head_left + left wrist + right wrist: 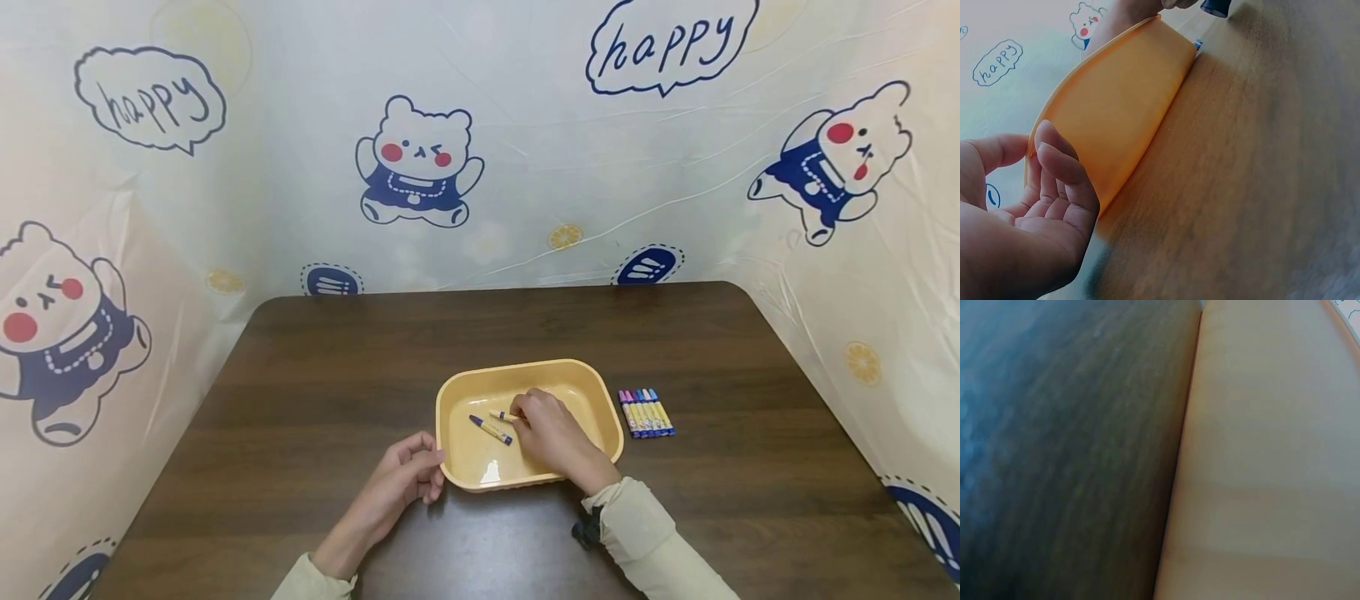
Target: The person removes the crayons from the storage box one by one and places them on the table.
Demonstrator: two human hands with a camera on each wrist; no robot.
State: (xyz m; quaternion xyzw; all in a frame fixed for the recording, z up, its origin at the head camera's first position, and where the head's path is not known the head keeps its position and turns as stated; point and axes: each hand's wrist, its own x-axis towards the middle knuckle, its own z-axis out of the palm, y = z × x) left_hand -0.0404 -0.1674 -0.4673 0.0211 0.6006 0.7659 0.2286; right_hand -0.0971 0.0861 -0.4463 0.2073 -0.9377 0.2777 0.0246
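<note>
A yellow rectangular tray (453, 392) stands on the table. My left hand (405, 479) pinches its left rim between thumb and fingers; in the left wrist view that hand (1054, 206) is at the rim of the tray's outer wall (1116, 94). Reaching over the near side, my right hand (555, 433) is inside the tray, its fingertips pinching a crayon (504, 416) with a pale tip and a dark band. Just beside it, a dark-blue-tipped crayon (491, 430) in a yellow wrapper lies on the tray floor. The right wrist view shows only the tray's outside wall (1266, 456) and the tabletop.
Right of the tray, several crayons (647, 413) with pink, purple and blue tips lie side by side in a row. The brown wooden table (337, 358) reaches back to a printed cloth (525, 192) that hangs around its far and side edges.
</note>
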